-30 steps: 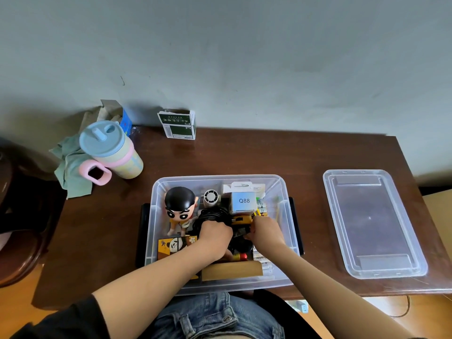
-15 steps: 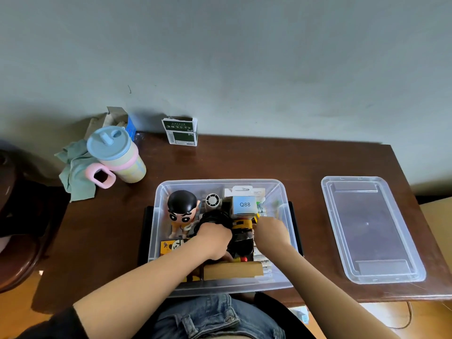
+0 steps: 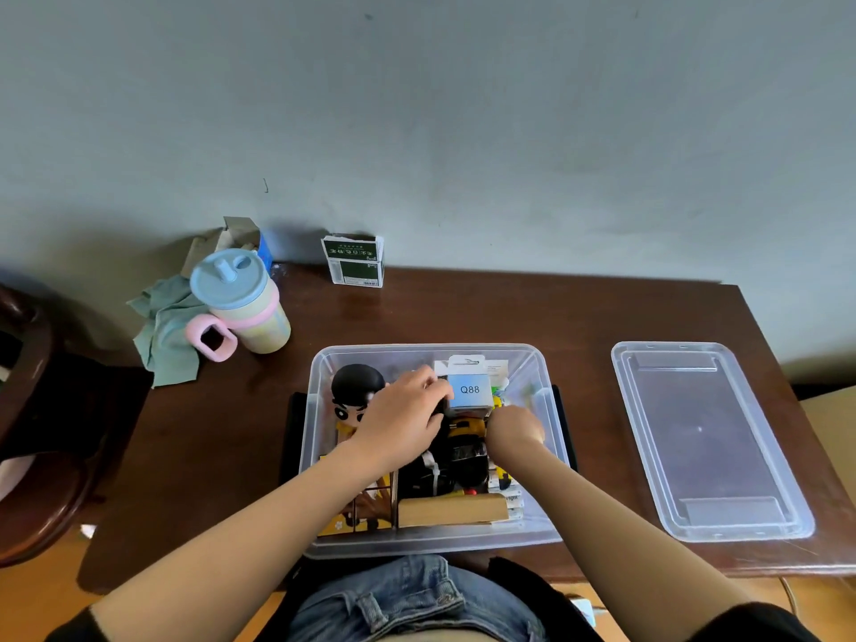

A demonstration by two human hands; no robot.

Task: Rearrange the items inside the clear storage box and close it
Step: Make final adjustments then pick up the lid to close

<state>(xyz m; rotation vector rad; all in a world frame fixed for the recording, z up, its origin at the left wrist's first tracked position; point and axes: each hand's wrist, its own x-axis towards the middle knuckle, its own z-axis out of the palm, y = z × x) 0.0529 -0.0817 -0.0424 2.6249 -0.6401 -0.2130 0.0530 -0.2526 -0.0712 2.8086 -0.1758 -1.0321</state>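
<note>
The clear storage box sits open at the table's near edge, full of items. Its lid lies flat to the right. Inside are a black-haired figurine, a light-blue Q88 box, a black cable bundle with a white tie, a yellow-black item, a wooden block and a yellow picture box. My left hand reaches to the back, its fingers curled on a small dark item beside the Q88 box. My right hand is curled down among packets near the right wall, its fingers hidden.
A lidded cup with a pink handle stands at the back left beside a green cloth. A small green carton stands against the wall. A dark wooden chair is left of the table.
My left hand has left the black cable bundle and moved back and right, next to the Q88 box. My right hand has shifted slightly toward the box's right wall.
</note>
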